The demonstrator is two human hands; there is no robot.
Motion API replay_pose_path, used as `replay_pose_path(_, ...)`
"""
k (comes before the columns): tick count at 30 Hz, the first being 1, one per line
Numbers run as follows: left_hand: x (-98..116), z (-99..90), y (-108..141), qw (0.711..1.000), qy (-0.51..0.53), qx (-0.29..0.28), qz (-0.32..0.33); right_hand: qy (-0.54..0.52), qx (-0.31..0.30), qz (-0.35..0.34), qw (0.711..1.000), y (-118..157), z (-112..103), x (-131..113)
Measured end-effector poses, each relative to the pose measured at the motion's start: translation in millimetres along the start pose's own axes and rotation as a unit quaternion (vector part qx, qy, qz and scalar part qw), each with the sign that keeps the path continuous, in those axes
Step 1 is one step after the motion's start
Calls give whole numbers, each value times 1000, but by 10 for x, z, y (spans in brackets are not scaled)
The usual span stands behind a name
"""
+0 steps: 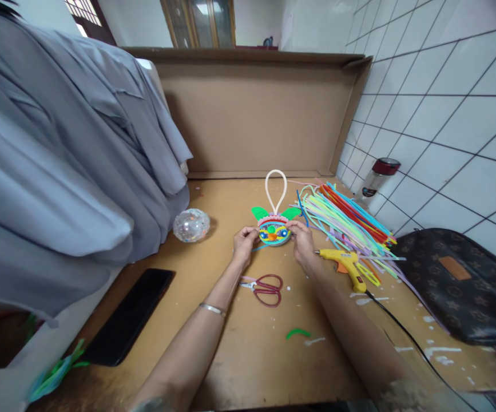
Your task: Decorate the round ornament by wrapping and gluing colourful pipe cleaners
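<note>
A round decorated craft piece (274, 229) with green ears, a pink and red band, yellow and blue eyes and an orange nose is held upright above the table. A white loop rises from its top. My left hand (245, 241) pinches its left edge, near a thin blue strip. On the opposite edge, the fingers of my right hand (302, 239) are closed. Red-handled scissors (267, 290) lie just below, between my forearms. A yellow glue gun (345, 264) rests beside my right wrist.
Colorful pipe cleaners (346, 220) are heaped at the right, near a bottle (376, 177) and a brown bag (462, 280). A clear ball (191, 225) and black phone (130, 317) lie left. A green piece (298, 332) is in front; cardboard (265, 114) stands behind.
</note>
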State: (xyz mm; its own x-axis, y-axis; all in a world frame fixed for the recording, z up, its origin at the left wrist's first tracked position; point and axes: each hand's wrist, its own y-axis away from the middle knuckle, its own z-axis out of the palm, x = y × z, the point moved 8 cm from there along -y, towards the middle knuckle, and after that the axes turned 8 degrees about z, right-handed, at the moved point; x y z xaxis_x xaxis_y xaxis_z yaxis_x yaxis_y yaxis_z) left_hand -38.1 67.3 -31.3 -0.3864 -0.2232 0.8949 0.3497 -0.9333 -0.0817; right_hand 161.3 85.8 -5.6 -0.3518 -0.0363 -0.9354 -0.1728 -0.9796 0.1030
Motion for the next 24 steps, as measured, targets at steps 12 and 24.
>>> replay_pose_path(12, 36, 22, 3, 1000, -11, -9, 17, -37, 11, -31, 999, 103, 53, -27)
replay_pose_path(24, 74, 44, 14, 999, -18, -14, 31, -18, 32, -37, 999, 98, 48, -35)
